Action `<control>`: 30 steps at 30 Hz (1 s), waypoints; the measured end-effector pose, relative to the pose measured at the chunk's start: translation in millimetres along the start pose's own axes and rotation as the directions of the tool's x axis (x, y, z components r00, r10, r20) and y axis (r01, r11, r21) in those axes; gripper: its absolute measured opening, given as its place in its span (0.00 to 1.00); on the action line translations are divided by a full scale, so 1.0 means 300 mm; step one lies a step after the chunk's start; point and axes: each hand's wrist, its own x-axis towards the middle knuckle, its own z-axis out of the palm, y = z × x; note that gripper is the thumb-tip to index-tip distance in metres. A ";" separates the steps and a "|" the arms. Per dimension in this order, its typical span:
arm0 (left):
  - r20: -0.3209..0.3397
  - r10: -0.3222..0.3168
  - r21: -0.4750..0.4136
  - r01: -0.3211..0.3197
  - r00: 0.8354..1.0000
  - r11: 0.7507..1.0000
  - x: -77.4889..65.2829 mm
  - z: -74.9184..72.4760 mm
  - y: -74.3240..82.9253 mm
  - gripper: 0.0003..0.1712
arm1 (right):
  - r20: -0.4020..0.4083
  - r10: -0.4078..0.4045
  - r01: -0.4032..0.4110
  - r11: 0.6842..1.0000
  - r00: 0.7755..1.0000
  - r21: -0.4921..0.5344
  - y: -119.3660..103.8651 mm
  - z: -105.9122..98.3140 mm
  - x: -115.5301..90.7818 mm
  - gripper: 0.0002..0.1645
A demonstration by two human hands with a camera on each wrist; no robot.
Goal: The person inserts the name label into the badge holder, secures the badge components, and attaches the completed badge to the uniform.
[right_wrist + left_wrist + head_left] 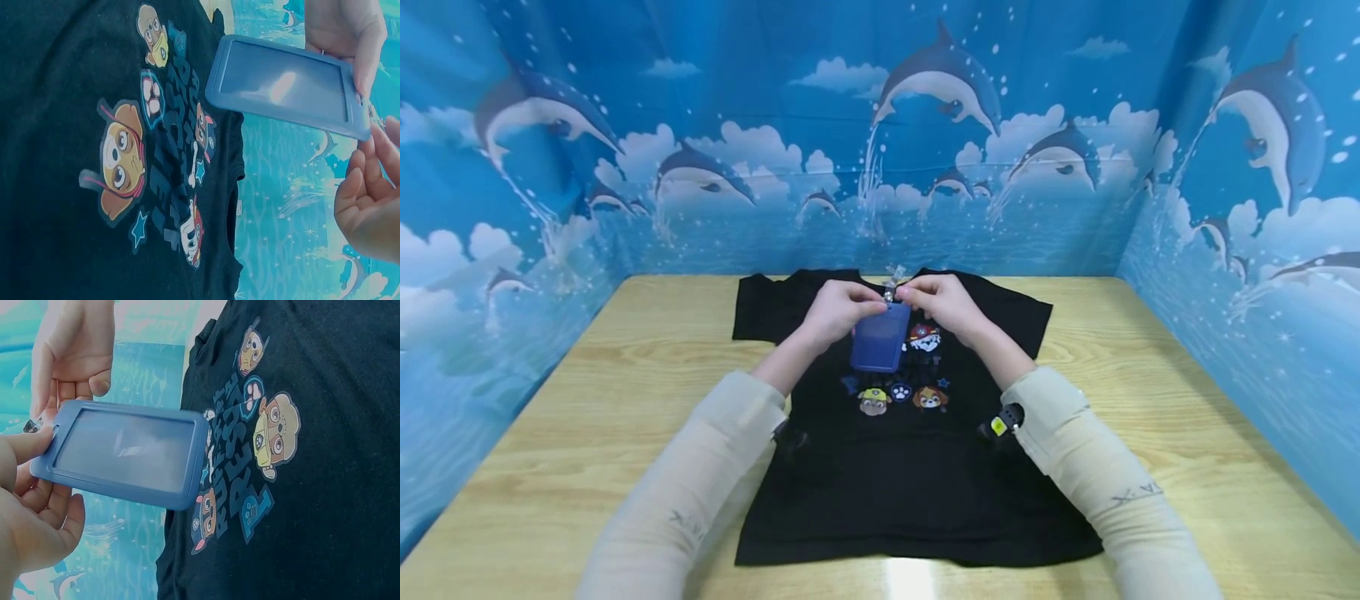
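Note:
A blue badge holder (878,342) with a clear window hangs tilted above a black T-shirt (917,492). My left hand (838,312) pinches its top edge between thumb and fingers; the left wrist view shows the thumb on the front of the holder (125,453). A small clip (890,292) with a clear strap is at the holder's top. My right hand (946,302) pinches at this clip, close to the holder's corner; its fingertips partly hide the clip in the right wrist view. Cartoon dog heads and lettering are printed on the shirt's chest.
The shirt lies spread on a wooden table (647,400), neck at the far edge and sleeves out to the sides. Behind and beside the table hangs a blue curtain (760,100) printed with dolphins and clouds.

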 end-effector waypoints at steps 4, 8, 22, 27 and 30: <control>-0.009 0.008 0.076 -0.007 1.000 0.997 -0.002 0.006 0.001 0.12 | -0.039 0.011 -0.010 1.000 0.999 0.015 0.004 0.008 -0.001 0.18; -0.015 0.029 0.149 -0.027 0.999 0.989 -0.005 0.014 0.006 0.12 | -0.069 0.030 -0.029 0.999 0.997 0.020 0.004 0.012 -0.002 0.18; -0.069 0.172 0.326 -0.140 0.983 0.935 -0.006 0.023 0.012 0.09 | -0.074 0.114 -0.111 0.993 0.991 0.049 -0.009 0.012 0.000 0.17; -0.096 0.233 0.368 -0.183 0.968 0.912 -0.006 0.026 0.005 0.08 | -0.075 0.128 -0.125 0.991 0.989 0.043 -0.012 0.019 0.001 0.20; -0.111 0.270 0.407 -0.204 0.956 0.890 -0.008 0.029 0.003 0.08 | -0.085 0.143 -0.139 0.989 0.986 0.045 -0.015 0.025 0.001 0.24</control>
